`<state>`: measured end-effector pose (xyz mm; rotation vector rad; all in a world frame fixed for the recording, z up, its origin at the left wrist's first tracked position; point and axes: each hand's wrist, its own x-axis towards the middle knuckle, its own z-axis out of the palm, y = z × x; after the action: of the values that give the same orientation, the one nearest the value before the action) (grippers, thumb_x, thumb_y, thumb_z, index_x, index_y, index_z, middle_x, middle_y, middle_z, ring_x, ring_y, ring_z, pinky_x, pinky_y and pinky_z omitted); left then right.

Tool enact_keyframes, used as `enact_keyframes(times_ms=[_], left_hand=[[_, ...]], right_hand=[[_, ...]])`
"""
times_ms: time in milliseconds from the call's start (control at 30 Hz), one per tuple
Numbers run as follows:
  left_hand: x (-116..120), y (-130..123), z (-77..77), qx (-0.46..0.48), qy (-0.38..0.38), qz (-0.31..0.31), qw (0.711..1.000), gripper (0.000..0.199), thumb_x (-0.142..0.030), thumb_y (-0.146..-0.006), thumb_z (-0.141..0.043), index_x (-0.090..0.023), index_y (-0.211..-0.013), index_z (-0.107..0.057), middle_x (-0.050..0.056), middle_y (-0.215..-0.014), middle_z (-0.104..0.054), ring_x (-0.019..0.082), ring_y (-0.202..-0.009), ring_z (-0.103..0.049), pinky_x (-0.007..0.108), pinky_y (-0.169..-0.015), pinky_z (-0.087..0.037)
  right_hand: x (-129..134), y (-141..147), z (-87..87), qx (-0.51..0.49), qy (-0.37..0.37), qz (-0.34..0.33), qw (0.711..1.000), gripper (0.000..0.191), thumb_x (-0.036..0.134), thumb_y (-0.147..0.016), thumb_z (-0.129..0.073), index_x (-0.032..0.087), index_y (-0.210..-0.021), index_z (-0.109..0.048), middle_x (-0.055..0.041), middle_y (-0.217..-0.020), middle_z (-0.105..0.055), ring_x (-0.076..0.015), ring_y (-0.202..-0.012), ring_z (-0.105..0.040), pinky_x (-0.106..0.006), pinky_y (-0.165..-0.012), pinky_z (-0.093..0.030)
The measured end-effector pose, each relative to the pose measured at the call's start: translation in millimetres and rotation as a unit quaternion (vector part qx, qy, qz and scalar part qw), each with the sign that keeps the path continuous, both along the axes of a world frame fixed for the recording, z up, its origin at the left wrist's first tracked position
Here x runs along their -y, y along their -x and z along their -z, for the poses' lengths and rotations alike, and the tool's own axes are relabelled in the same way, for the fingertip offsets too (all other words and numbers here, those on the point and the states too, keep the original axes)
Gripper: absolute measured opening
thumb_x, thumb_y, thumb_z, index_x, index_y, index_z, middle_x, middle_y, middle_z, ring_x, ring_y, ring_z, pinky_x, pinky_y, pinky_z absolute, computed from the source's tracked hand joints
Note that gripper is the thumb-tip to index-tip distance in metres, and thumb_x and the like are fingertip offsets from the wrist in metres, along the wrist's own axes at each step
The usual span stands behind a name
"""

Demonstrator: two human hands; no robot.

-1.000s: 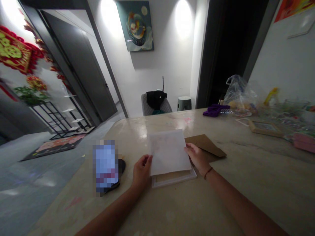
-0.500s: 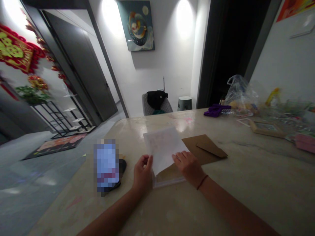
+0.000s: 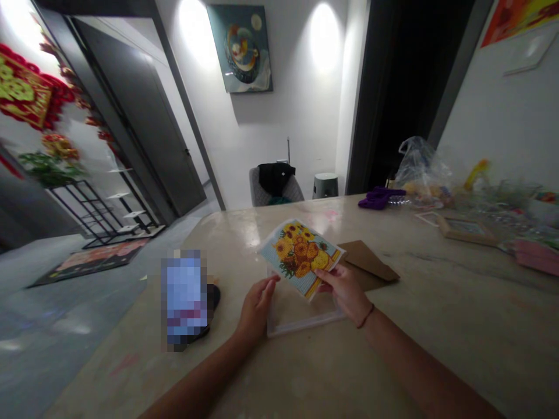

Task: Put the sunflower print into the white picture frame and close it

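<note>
A sunflower picture card (image 3: pixel 301 253) is pinched at its lower right corner between the thumb and fingers of my right hand (image 3: pixel 346 291). It hangs tilted above a clear, shallow plastic frame or tray (image 3: pixel 305 325) on the table. My left hand (image 3: pixel 258 305) rests at the left edge of that clear piece, fingers close together near its upper left; whether they hold its edge is hard to see. Behind my right hand lies a brown envelope (image 3: pixel 369 265) with a pointed flap.
A phone with a blurred screen (image 3: pixel 186 299) stands left of my hands. Toward the right are a purple cloth (image 3: pixel 379 198), a plastic bag (image 3: pixel 421 171), a wooden frame (image 3: pixel 471 230) and a pink item (image 3: pixel 537 256). A chair (image 3: pixel 277 186) stands beyond the marble table (image 3: pixel 393 361).
The white sheet side has given way to the sunflower side, now lifted in my right hand. More of the clear plastic piece shows. My left hand has barely moved.
</note>
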<state>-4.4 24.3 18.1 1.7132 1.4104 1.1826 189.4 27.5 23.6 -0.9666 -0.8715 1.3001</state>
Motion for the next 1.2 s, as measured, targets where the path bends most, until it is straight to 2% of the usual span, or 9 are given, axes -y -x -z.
enact_keyframes(times_ms=[200, 300, 467, 633, 700, 833, 900, 1033, 1200], left_hand=[[0, -1, 5.9, 0.081, 0.016, -0.019, 0.996, 0.042, -0.046, -0.075, -0.051, -0.013, -0.101, -0.059, 0.010, -0.108, -0.063, 0.025, -0.103, -0.056, 0.037, -0.090, -0.041], [-2, 0, 11.5, 0.145, 0.033, -0.010, 0.989, 0.044, -0.047, -0.076, -0.051, -0.013, -0.103, -0.058, 0.009, -0.107, -0.064, 0.025, -0.100, -0.058, 0.038, -0.089, -0.043], [-4, 0, 21.8, 0.250, 0.104, 0.067, 0.960, 0.047, -0.047, -0.071, -0.056, -0.013, -0.104, -0.056, 0.009, -0.100, -0.066, 0.026, -0.091, -0.061, 0.040, -0.083, -0.046], [-7, 3, 20.0, 0.147, 0.053, 0.047, 0.987, 0.040, -0.043, -0.071, -0.055, -0.015, -0.098, -0.061, 0.008, -0.101, -0.065, 0.026, -0.098, -0.058, 0.039, -0.084, -0.045], [-9, 5, 17.8, 0.052, 0.015, 0.018, 0.998, 0.030, -0.041, -0.073, -0.053, -0.016, -0.086, -0.064, 0.008, -0.099, -0.064, 0.025, -0.100, -0.056, 0.039, -0.088, -0.042], [-14, 6, 18.4, -0.063, -0.029, -0.047, 0.996, 0.021, -0.036, -0.074, -0.052, -0.017, -0.068, -0.057, 0.010, -0.106, -0.061, 0.025, -0.105, -0.053, 0.040, -0.093, -0.037], [-14, 6, 20.2, -0.083, -0.035, -0.080, 0.993, 0.016, -0.032, -0.072, -0.054, -0.017, -0.077, -0.056, 0.011, -0.112, -0.058, 0.024, -0.107, -0.052, 0.039, -0.094, -0.036], [-12, 6, 22.6, -0.135, -0.036, -0.091, 0.986, 0.032, -0.022, -0.070, -0.055, -0.015, -0.102, -0.052, 0.011, -0.111, -0.059, 0.023, -0.108, -0.052, 0.039, -0.095, -0.036], [-13, 8, 25.3, -0.179, -0.044, -0.067, 0.981, 0.036, -0.015, -0.072, -0.052, -0.014, -0.108, -0.050, 0.011, -0.111, -0.058, 0.022, -0.107, -0.052, 0.038, -0.096, -0.036]], right_hand=[[9, 13, 2.6, 0.056, 0.028, -0.074, 0.995, 0.042, 0.039, -0.044, -0.079, 0.014, -0.075, -0.063, -0.0039, -0.071, -0.069, -0.0204, -0.062, -0.064, -0.031, -0.050, -0.052], [5, 7, 3.1, 0.061, -0.004, -0.056, 0.997, 0.042, 0.044, -0.049, -0.075, 0.015, -0.077, -0.064, -0.0044, -0.074, -0.069, -0.0202, -0.065, -0.064, -0.030, -0.053, -0.051], [-5, -13, 5.0, 0.050, -0.009, -0.003, 0.999, 0.043, 0.053, -0.061, -0.065, 0.014, -0.079, -0.064, -0.0051, -0.073, -0.069, -0.0183, -0.062, -0.063, -0.030, -0.057, -0.050], [-10, -29, 8.4, 0.158, -0.014, -0.018, 0.987, 0.038, 0.049, -0.060, -0.066, 0.014, -0.074, -0.063, -0.0044, -0.068, -0.067, -0.0179, -0.060, -0.061, -0.029, -0.057, -0.048], [-11, -32, 10.6, 0.267, -0.040, 0.011, 0.963, 0.032, 0.046, -0.065, -0.061, 0.014, -0.070, -0.063, -0.0047, -0.067, -0.066, -0.0170, -0.060, -0.060, -0.026, -0.055, -0.045], [-11, -32, 16.3, 0.477, -0.078, 0.070, 0.872, 0.022, 0.037, -0.073, -0.053, 0.017, -0.070, -0.062, -0.0021, -0.062, -0.063, -0.0127, -0.055, -0.054, -0.022, -0.049, -0.036], [-10, -30, 18.6, 0.536, -0.071, 0.064, 0.839, 0.018, 0.033, -0.073, -0.053, 0.018, -0.069, -0.061, -0.0008, -0.059, -0.061, -0.0117, -0.052, -0.052, -0.021, -0.048, -0.032], [-8, -26, 20.0, 0.597, -0.041, 0.050, 0.799, 0.013, 0.029, -0.073, -0.055, 0.019, -0.076, -0.061, -0.0003, -0.059, -0.060, -0.0126, -0.053, -0.052, -0.022, -0.048, -0.031], [-6, -17, 22.0, 0.658, -0.069, 0.074, 0.746, 0.035, 0.025, -0.074, -0.055, 0.018, -0.108, -0.055, -0.0077, -0.090, -0.064, -0.0197, -0.085, -0.057, -0.029, -0.076, -0.041]])
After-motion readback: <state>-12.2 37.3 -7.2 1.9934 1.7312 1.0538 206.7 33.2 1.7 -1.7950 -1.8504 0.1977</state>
